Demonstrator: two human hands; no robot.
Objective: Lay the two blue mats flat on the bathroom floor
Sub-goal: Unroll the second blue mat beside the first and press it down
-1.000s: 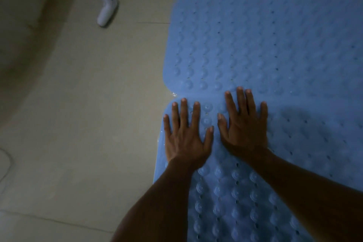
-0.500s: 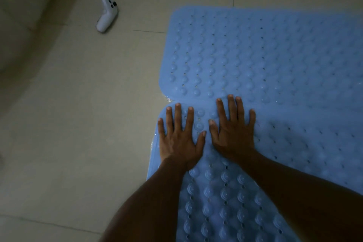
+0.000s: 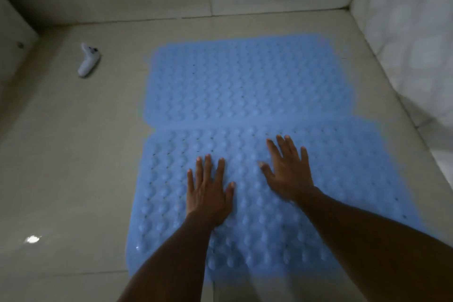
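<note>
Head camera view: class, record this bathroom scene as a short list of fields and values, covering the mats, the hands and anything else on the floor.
near mat: blue, bumpy, flat on the floor, under both hands
far mat: blue, flat, long edge meeting the near mat
left hand: open, palm down on the near mat
right hand: open, fingers spread, palm down on the near mat
white controller: on the bare floor, left of the far mat, apart from it
walls: tiled, behind and to the right
</note>
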